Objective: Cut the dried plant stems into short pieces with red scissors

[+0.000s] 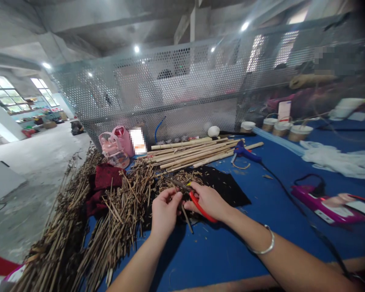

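My right hand [209, 199] grips a pair of scissors [198, 205] by its red handles, the dark blades pointing up and left. My left hand [166, 211], fingers pinched, holds a thin dried stem [187, 220] whose cut end slants down below both hands. Around and beyond the hands lies a black cloth [223, 184] strewn with dry leaf bits [187, 176]. Close on the left, a large heap of dried stalks [124, 207] spreads to the table's front. Whether the blades touch the stem is not clear.
Pale wooden sticks [197, 154] lie behind the cloth, with a blue glue gun [246, 153] at their right. A purple power strip [325, 202] and its cables cross the right side. A pink bag [117, 146] and dark red cloth [105, 182] stand left, before a perforated metal screen [158, 93].
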A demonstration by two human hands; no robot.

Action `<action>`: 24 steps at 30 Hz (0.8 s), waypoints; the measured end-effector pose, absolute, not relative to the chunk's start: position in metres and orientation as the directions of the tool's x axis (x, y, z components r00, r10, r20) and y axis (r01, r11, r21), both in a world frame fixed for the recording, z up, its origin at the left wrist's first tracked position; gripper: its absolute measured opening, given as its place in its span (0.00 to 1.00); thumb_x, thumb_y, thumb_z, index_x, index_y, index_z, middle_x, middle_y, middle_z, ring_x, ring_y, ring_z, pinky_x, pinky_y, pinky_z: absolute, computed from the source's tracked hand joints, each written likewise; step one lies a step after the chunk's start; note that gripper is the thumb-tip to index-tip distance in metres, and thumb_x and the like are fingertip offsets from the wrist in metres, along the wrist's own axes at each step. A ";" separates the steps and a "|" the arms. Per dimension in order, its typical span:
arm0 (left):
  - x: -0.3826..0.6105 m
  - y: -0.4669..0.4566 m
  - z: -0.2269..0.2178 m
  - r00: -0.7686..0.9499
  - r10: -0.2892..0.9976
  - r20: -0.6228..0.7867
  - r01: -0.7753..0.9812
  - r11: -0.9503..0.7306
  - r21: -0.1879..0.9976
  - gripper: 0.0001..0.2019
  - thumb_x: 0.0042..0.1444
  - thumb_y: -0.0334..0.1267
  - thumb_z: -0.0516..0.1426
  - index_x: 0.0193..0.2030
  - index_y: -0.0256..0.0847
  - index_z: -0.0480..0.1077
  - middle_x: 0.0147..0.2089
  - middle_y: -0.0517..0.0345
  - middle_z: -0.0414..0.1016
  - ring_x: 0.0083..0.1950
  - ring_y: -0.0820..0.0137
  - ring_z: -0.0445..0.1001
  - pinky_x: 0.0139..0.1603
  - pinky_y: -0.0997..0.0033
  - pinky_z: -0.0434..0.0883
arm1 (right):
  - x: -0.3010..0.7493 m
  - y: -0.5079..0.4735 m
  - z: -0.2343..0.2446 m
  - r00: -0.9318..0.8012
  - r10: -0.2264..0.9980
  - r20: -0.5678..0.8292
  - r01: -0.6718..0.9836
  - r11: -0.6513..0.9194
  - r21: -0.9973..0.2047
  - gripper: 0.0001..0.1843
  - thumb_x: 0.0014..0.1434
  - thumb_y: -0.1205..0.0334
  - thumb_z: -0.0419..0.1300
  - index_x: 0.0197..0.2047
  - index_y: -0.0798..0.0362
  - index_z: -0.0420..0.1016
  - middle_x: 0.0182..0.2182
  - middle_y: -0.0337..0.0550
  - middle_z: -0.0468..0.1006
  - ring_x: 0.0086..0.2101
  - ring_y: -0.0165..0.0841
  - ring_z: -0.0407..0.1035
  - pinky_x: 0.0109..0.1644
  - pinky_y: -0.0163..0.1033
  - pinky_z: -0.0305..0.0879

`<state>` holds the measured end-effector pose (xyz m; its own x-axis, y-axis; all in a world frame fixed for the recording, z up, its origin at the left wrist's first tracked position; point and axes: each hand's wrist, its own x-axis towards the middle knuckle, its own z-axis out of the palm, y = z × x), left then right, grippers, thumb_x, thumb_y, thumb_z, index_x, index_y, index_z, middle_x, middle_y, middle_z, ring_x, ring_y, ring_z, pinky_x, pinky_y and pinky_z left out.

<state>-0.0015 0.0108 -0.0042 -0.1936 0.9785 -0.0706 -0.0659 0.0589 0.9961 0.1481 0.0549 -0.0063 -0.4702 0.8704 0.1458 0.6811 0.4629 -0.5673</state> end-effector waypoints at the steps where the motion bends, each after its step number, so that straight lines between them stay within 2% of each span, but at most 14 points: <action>1: -0.002 0.010 -0.004 -0.184 0.981 -0.068 -0.067 0.056 0.996 0.15 0.47 0.42 0.58 0.38 0.34 0.69 0.24 0.58 0.71 0.22 0.77 0.67 0.17 0.82 0.63 | 0.148 0.054 -0.005 -0.480 0.864 0.150 0.672 0.472 -0.570 0.19 0.47 0.47 0.60 0.34 0.51 0.61 0.25 0.36 0.69 0.24 0.28 0.60 0.27 0.32 0.50; 5: -0.001 0.008 -0.002 -0.142 0.988 -0.068 -0.035 0.064 0.997 0.14 0.47 0.44 0.58 0.33 0.33 0.70 0.23 0.58 0.71 0.22 0.76 0.67 0.15 0.82 0.62 | 0.149 0.054 -0.004 -0.519 0.827 0.216 0.631 0.541 -0.556 0.20 0.44 0.49 0.62 0.33 0.52 0.60 0.31 0.40 0.68 0.29 0.30 0.61 0.31 0.33 0.53; 10: 0.000 0.005 0.000 -0.111 0.991 -0.071 0.000 0.071 0.997 0.15 0.48 0.45 0.57 0.33 0.33 0.73 0.22 0.60 0.70 0.17 0.80 0.61 0.14 0.82 0.62 | 0.147 0.056 -0.009 -0.528 0.796 0.295 0.594 0.595 -0.541 0.21 0.45 0.46 0.61 0.32 0.53 0.60 0.31 0.41 0.67 0.29 0.31 0.59 0.32 0.34 0.54; 16: 0.001 0.003 0.001 -0.132 0.991 -0.027 0.004 0.028 1.000 0.18 0.48 0.46 0.57 0.41 0.35 0.74 0.22 0.62 0.68 0.17 0.81 0.58 0.14 0.81 0.63 | 0.147 0.053 -0.008 -0.493 0.852 0.178 0.609 0.484 -0.628 0.22 0.46 0.44 0.60 0.32 0.52 0.60 0.23 0.35 0.67 0.23 0.27 0.57 0.26 0.31 0.50; 24: 0.000 0.004 0.004 -0.201 0.979 -0.038 -0.014 0.036 0.999 0.19 0.47 0.43 0.58 0.44 0.35 0.74 0.24 0.60 0.70 0.17 0.81 0.59 0.14 0.81 0.64 | 0.146 0.057 -0.014 -0.461 0.874 0.154 0.646 0.449 -0.617 0.21 0.48 0.42 0.58 0.30 0.53 0.64 0.22 0.37 0.69 0.22 0.28 0.60 0.25 0.31 0.50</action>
<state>-0.0001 0.0042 0.0037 -0.2008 0.9789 -0.0376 -0.0139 0.0356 0.9993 0.1462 0.0566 -0.0137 -0.4605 0.8741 0.1542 0.6460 0.4492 -0.6172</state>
